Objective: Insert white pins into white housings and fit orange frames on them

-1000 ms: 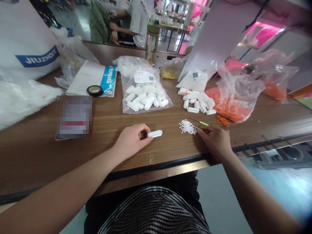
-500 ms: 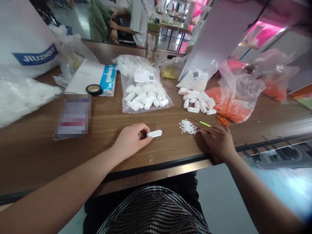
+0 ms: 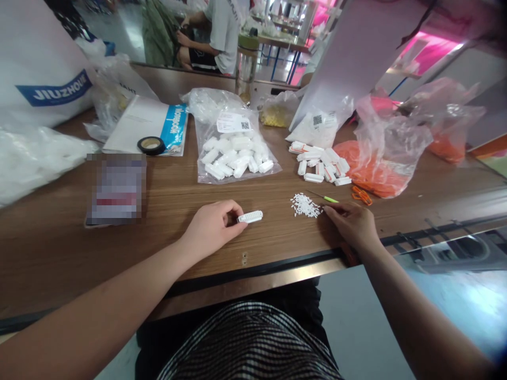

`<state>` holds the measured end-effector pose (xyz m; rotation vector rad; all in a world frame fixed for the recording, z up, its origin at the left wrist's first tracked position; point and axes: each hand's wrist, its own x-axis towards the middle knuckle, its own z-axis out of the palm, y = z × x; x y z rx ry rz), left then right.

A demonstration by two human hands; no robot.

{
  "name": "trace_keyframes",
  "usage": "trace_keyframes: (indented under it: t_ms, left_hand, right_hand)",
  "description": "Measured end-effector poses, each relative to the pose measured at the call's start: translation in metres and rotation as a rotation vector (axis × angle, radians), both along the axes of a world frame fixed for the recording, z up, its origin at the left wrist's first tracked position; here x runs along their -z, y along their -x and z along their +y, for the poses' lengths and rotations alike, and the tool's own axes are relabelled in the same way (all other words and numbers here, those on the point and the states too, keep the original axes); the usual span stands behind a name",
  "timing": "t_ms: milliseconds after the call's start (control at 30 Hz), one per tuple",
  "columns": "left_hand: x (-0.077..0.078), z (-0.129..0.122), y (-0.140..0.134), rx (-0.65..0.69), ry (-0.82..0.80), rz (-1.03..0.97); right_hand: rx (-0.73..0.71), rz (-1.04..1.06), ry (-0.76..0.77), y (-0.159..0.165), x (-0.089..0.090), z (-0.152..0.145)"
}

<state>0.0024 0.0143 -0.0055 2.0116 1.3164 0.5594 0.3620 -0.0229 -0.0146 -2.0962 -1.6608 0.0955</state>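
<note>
My left hand is closed, thumb and fingers pinching one end of a white multi-hole connector housing just above the wooden table. Rows of small cavities show on its upper face. To the right, my right hand rests low at the table with its fingers drawn together. A white speck shows at its thumb tip, too small to tell whether it is gripped. Beside that thumb lies a loose pile of small white pins. A thin pick with a yellow-green handle lies behind the pile, its end near my right fingers.
A bag of white housings lies behind my hands. More housings are heaped beside a bag of orange parts, with loose orange pieces in front. Black tape sits on a notebook. A person sits beyond.
My right hand has shifted very slightly, uncovering less of the pick's handle. My left hand and the connector housing hold nearly the same place.
</note>
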Motion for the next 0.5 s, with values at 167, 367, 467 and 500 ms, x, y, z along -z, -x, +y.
trace_keyframes:
  t_ms: [167,367,467,500]
  left_hand:
    - [-0.002,0.0,0.0,0.005,0.003,0.008]
    - [-0.001,0.002,0.0,0.008,-0.014,0.03]
    - [0.0,0.001,0.0,0.009,-0.016,0.035]
    - [0.0,0.001,0.0,0.011,-0.017,0.038]
  right_hand:
    - [-0.182,-0.127,0.004,-0.008,-0.003,0.007]
    - [-0.012,-0.159,0.193,-0.008,-0.016,0.02]
    - [0.014,-0.092,0.258,-0.01,-0.023,0.024]
    - [0.008,-0.062,0.254,-0.012,-0.024,0.024]
